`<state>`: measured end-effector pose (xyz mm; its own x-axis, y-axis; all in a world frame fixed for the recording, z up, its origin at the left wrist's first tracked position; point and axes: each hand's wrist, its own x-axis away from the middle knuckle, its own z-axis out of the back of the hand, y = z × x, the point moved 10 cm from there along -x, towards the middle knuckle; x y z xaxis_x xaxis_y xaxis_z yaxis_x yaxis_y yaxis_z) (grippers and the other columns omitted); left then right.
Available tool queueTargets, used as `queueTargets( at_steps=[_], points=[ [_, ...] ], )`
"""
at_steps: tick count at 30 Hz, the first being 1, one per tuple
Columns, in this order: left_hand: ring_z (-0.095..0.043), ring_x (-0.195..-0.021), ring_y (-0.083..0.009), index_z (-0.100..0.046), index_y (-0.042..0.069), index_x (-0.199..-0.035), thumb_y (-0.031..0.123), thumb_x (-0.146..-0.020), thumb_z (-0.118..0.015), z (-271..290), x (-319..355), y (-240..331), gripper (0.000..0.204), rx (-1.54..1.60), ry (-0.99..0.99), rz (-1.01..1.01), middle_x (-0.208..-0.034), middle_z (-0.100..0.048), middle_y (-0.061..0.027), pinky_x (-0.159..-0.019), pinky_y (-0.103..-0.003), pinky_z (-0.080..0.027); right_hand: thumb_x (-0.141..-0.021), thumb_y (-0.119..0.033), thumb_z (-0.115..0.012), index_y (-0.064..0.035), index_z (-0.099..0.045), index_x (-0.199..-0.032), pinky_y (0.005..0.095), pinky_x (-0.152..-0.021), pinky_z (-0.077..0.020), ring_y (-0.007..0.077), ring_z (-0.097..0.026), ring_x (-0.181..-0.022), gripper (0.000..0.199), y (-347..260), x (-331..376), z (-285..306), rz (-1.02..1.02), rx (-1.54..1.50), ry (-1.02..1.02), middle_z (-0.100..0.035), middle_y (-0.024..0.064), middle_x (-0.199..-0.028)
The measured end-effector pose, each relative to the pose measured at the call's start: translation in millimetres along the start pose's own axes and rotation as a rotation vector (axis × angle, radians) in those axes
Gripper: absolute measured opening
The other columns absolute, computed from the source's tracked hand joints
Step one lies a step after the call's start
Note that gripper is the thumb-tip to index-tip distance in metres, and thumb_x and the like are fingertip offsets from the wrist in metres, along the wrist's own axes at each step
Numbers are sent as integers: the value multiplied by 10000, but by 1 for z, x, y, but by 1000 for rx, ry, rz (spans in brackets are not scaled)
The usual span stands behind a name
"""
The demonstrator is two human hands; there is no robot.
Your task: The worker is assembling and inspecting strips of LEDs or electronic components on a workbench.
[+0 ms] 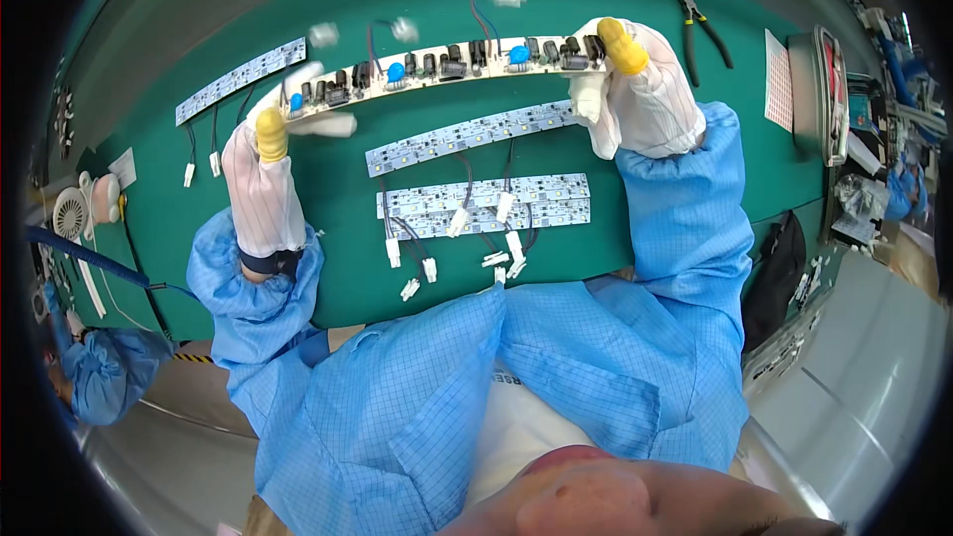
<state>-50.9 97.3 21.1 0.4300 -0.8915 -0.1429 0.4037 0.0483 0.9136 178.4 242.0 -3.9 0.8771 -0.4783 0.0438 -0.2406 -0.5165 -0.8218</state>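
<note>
Raised over the green mat, a long white circuit board [462, 67] is stretched between my two gloved hands, one at each end. Black cylindrical parts and blue discs stud its upward face. Thin wires with white connectors hang off its far side, blurred. My left hand [266, 164], with a yellow cot on the thumb, pinches the left end. At the right end, my right hand [640, 89], also with a yellow thumb cot, grips the board; some of its fingers are hidden. Just nearer, a white LED strip board [472, 139] lies flat, its right tip close to my right hand.
More LED boards [483, 201] with wires and white connectors lie nearer me; another LED board [241, 81] rests far left. Cutting pliers [695, 17] and a printed sheet [777, 79] are right. A small fan [71, 213] and blue cord [94, 254] are left, beyond which sits a co-worker [104, 372].
</note>
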Motion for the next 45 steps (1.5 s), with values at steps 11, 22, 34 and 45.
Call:
queueTargets(
  at_steps=[11, 22, 34, 45],
  points=[
    [-539, -1056, -237, -445, -17, -1267, 394, -977, -365, -28, 0, -7, 509, 820, -149, 25, -1174, -555, -148, -960, -379, -392, -745, -358, -758, 40, -404, -1244, 145, -382, -363, 64, -540, -505, 730, -14, -5, -14, 115, 243, 84, -586, 114, -921],
    [-596, -955, -245, -610, 59, -1080, 114, -839, -523, 167, -58, -83, 262, -481, 181, -45, -1037, -629, -122, -901, -345, -425, -743, -311, -757, 24, -411, -1266, 177, -492, -474, 135, -623, -643, 711, 1, -9, -42, -83, 369, 98, -588, 158, -1068],
    [-593, -971, -307, -622, 60, -992, 21, -654, -699, 20, 6, 72, 348, -483, 107, -729, -989, -618, -94, -972, -492, -437, -558, -612, -772, -66, -145, -1421, 540, -999, -320, 324, -309, -1291, 1198, -114, -226, 87, -163, 1889, 908, -287, 164, -1405],
    [-588, -991, -262, -635, 79, -974, 0, -641, -692, 5, 4, 52, 347, -450, 41, -682, -935, -614, -72, -989, -481, -429, -711, -427, -698, -192, -431, -1305, 664, -997, -255, 416, -267, -1303, 693, -93, -307, 144, -517, 1912, 783, -315, 158, -1407]
  ],
)
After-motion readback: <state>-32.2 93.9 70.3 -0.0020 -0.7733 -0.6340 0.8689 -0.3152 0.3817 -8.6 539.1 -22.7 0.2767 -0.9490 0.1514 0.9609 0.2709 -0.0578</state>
